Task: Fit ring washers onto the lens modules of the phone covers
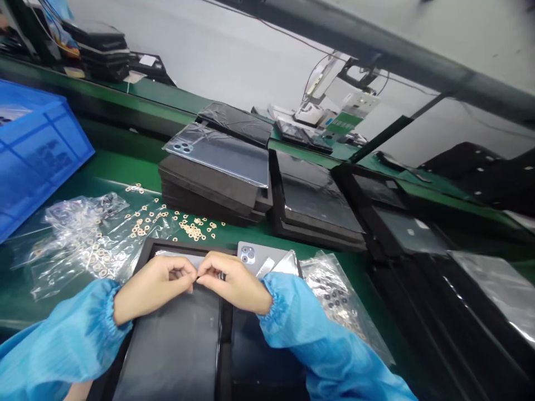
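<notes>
My left hand (pixel 156 285) and my right hand (pixel 234 280) meet fingertip to fingertip, both pinched closed. A tiny dark piece shows between them, too small to name. Below them lies a large dark flat panel (pixel 171 345) in a black foam tray (pixel 226 340). Beside it, partly under my right sleeve, is a second dark panel (pixel 263 348). A grey panel with a round-lens camera cluster (pixel 248 254) lies just beyond my right hand. Small tan ring-shaped pieces (pixel 193 229) are scattered on the green mat beyond my hands.
A clear bag of rings (pixel 100 259) lies at left, near a blue crate (pixel 42 150). Another clear bag with dark rings (pixel 338 298) lies at right. Stacked foam trays (pixel 204 192) bear a film-wrapped panel (pixel 225 156). More black trays (pixel 317 192) stand at right, below a shelf beam (pixel 376 61).
</notes>
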{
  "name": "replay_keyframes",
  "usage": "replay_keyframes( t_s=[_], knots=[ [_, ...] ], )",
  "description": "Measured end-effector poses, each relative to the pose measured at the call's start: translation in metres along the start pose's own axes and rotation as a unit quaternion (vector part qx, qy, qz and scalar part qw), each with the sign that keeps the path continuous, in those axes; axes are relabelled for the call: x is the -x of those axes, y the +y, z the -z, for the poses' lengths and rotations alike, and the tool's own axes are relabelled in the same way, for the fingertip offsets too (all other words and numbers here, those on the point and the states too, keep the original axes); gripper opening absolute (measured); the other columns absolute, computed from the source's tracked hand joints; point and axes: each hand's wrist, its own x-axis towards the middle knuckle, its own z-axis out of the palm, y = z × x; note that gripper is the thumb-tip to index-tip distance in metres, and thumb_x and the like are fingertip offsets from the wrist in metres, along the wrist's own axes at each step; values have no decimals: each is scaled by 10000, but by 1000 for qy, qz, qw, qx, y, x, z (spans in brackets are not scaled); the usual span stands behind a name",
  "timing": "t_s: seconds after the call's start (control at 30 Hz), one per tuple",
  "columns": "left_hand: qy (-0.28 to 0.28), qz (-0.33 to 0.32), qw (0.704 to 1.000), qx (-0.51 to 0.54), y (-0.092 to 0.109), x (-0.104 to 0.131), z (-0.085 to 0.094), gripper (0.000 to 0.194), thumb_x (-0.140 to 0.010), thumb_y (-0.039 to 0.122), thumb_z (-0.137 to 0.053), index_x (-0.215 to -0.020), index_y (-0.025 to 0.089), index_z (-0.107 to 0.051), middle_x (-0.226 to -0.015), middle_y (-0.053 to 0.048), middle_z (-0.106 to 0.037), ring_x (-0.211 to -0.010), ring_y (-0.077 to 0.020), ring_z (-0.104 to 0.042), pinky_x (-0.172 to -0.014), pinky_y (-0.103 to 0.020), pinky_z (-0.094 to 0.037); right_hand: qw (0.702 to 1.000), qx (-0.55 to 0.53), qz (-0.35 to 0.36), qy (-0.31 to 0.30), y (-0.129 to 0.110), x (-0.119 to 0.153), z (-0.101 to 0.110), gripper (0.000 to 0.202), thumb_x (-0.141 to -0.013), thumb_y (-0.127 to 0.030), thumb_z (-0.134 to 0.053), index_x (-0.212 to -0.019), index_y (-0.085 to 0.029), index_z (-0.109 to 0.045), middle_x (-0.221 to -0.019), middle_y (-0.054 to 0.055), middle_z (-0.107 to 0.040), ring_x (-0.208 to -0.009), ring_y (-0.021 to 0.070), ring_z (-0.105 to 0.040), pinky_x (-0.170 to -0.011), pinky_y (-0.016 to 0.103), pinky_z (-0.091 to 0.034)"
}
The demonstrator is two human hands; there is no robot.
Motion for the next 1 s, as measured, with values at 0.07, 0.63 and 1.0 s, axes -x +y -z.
replay_keyframes(
  t_s=[0.07, 0.63, 1.0],
  knots=[
    [-18, 9, 1000, 15, -2, 1, 1, 174, -768, 294, -509, -701, 189, -631, -642, 20, -680, -636, -116, -625, -647, -223, -499, 997, 42, 68, 7, -2, 1, -2, 58, -906, -216, -613, -850, -211, -628, -772, -4, -619, -690, 119, -580, -657, 234, -481],
    [437, 97, 857, -255, -105, 50, 155, 379, -960, 424, -427, -1116, 128, -605, -1085, -32, -630, -1013, -221, -595, -957, -399, -442, 954, 240, 96, 150, 21, 31, 40, 94, -935, -187, -523, -899, -265, -562, -796, 34, -633, -707, 189, -638, -616, 301, -521],
    [313, 86, 914, -242, -147, 16, 195, 411, -846, 519, -615, -984, 135, -665, -1059, -11, -684, -1080, -225, -606, -1040, -381, -433, 959, 164, -69, 220, 63, 53, 58, 141, -934, -288, -551, -814, -219, -580, -763, 20, -602, -697, 148, -602, -623, 243, -495]
  ],
)
